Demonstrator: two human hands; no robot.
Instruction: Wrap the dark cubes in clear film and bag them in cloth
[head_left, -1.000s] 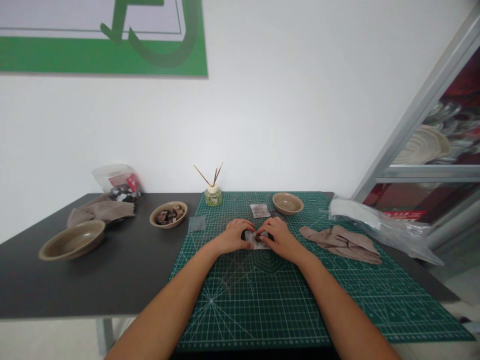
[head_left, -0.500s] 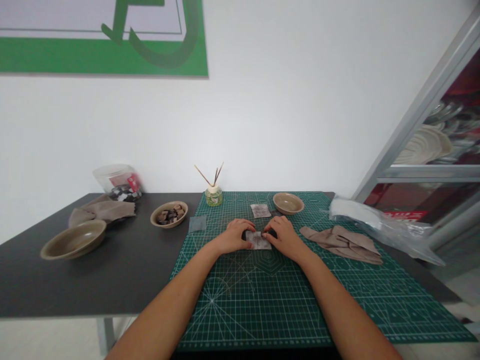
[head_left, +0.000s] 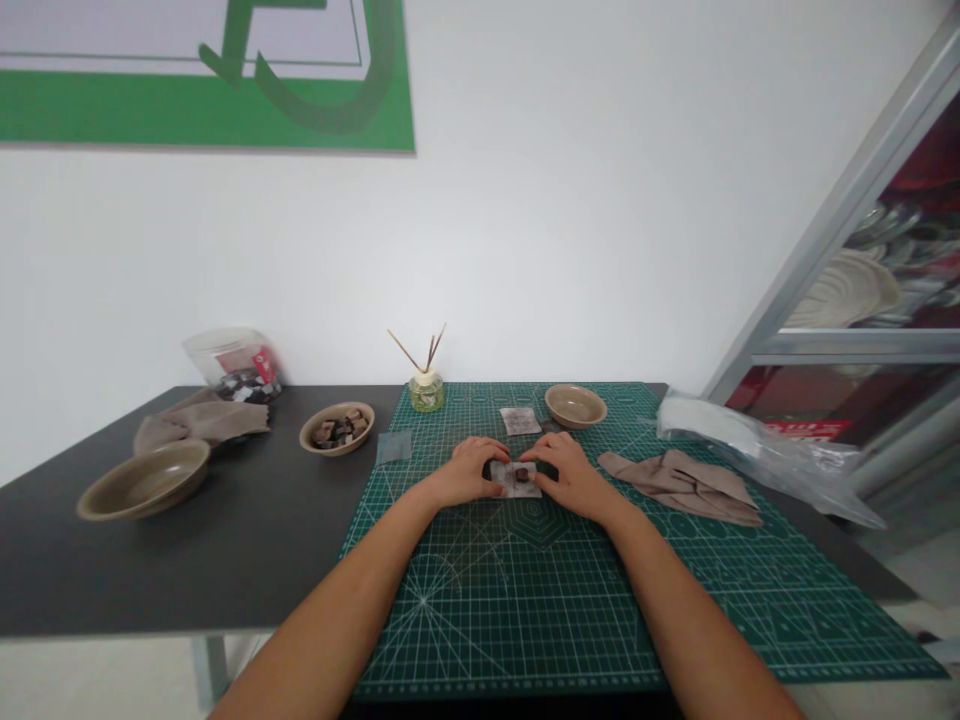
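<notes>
A small brown block (head_left: 522, 475) lies in front of me, on a grey sheet (head_left: 513, 488) set on the green mat (head_left: 510, 600). My left grip (head_left: 474, 470) is parted over the sheet's left end, fingertips by the far edge and thumb by the near one. My right grip (head_left: 562, 472) is parted too, at the sheet's right end, with its fingertips and thumb just beside the block; whether they touch it I cannot tell.

Just beyond my knuckles lies a second sheet (head_left: 520, 421), and near it on the right an upright bowl (head_left: 576, 408). A crumpled brown cloth (head_left: 686, 488) lies to the right of my right grip, with a clear plastic bag (head_left: 757, 455) beyond it. Off to the left, a thin bluish square (head_left: 394, 447) rests by the mat's left edge, and a diffuser (head_left: 427, 393) with sticks stands farther back.

On the dark desk (head_left: 262, 550), left of the mat, a small bowl (head_left: 330, 453) holds more blocks (head_left: 341, 430). Farther left are a larger bowl (head_left: 150, 483), another cloth (head_left: 199, 420) and a clear jar (head_left: 225, 350) with pieces inside, near the white wall (head_left: 562, 220).
</notes>
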